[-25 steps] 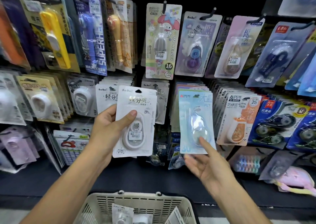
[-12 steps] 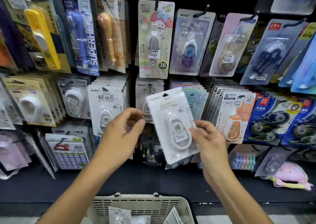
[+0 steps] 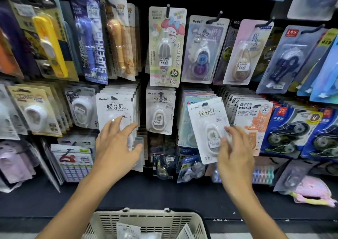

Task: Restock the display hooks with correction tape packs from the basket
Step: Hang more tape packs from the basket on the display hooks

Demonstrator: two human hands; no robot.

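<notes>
Far left: rows of carded packs on display hooks, among them a yellow-tool pack [image 3: 50, 43] above and a cream-carded pack [image 3: 34, 110] below. Left hand [image 3: 117, 147] spread flat, fingers straight, fingertips [image 3: 119, 119] pressing the front of a white pack stack [image 3: 114, 109] on its hook; nothing grasped. Centre: a My Melody pack [image 3: 167, 47] hanging above, a single white pack [image 3: 160, 110] on the hook below, dark bare gap between this hook and the stack at left. Right of centre: correction tape pack [image 3: 207, 127], white, tilted slightly, its hang-hole near the top edge, held up in front of a pale blue pack stack [image 3: 186, 110]. Right hand [image 3: 235, 153] pinching the pack's lower right edge, fingers [image 3: 231, 131] over the blister; whether the hole sits on a hook cannot be told. Just beside, at right: an orange pack [image 3: 256, 118], then blue twin-roll packs [image 3: 290, 129]. Near, bottom centre: beige basket [image 3: 146, 220] with more packs [image 3: 128, 230] inside, open dark shelf ledge [image 3: 164, 193] between basket and display.
</notes>
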